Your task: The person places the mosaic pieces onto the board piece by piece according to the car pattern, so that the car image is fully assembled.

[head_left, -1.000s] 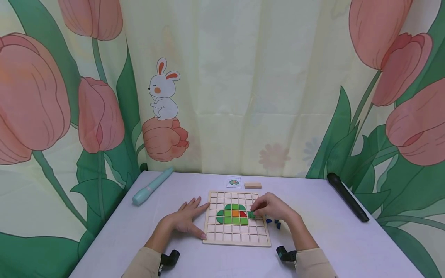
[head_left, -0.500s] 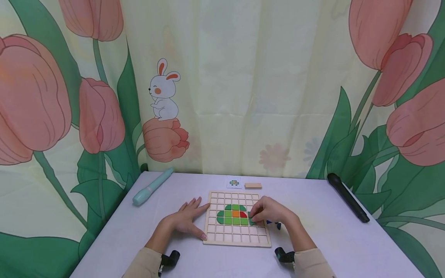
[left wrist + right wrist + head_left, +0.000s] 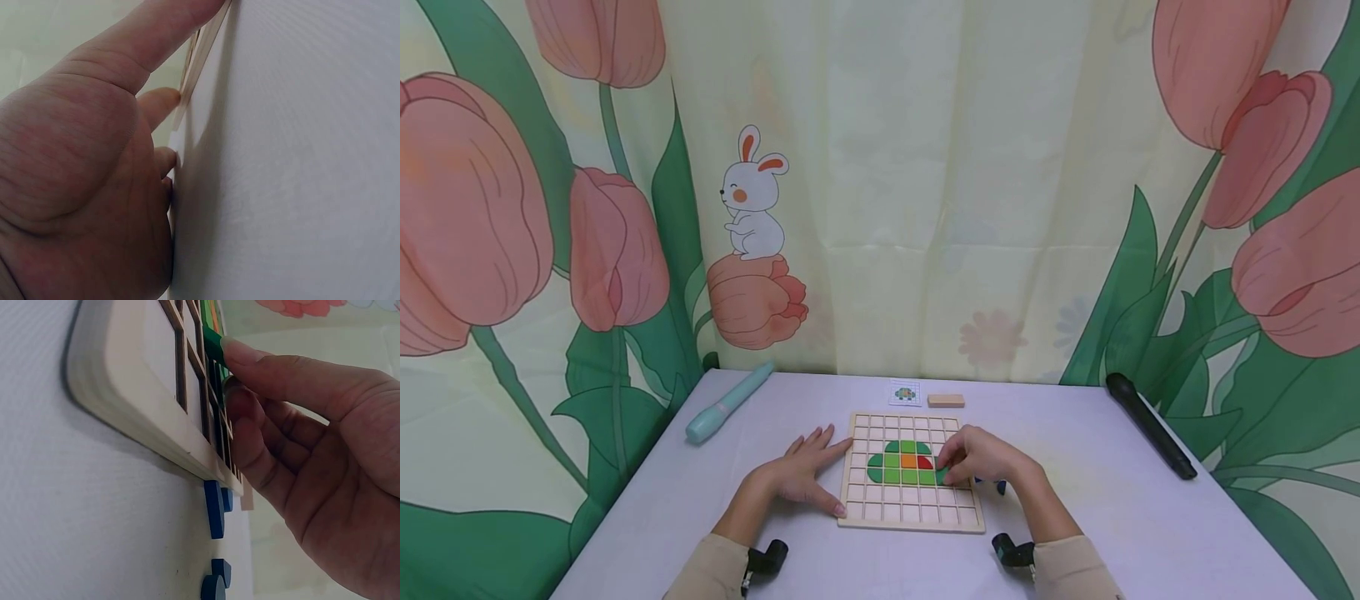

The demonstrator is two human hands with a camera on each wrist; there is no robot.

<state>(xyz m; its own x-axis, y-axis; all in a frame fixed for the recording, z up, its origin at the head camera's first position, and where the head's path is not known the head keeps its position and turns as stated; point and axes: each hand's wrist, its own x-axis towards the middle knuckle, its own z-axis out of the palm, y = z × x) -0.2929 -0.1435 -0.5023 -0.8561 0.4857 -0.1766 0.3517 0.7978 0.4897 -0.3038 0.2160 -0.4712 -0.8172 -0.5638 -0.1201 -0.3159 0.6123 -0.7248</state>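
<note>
A wooden grid board lies on the table, with a pattern of green, orange and red tiles set in its middle squares. My left hand has its fingers spread, the thumb and index finger touching the board's left edge. Over the right side of the pattern, my right hand pinches a dark green tile between thumb and fingers, low at the grid. The thumb covers part of that tile, so how fully it sits in its square cannot be seen. Several blue pieces lie beside the board's right edge, partly behind the right hand in the head view.
Behind the board lie a small pattern card and a plain wooden block. A teal rod-shaped object lies at the table's left edge, and a black stick-like object at its right edge. A printed curtain hangs behind.
The right hand has shifted slightly toward me and lowered with the dark green tile, which now lies against the pattern's lower right end. My left hand has stayed in place.
</note>
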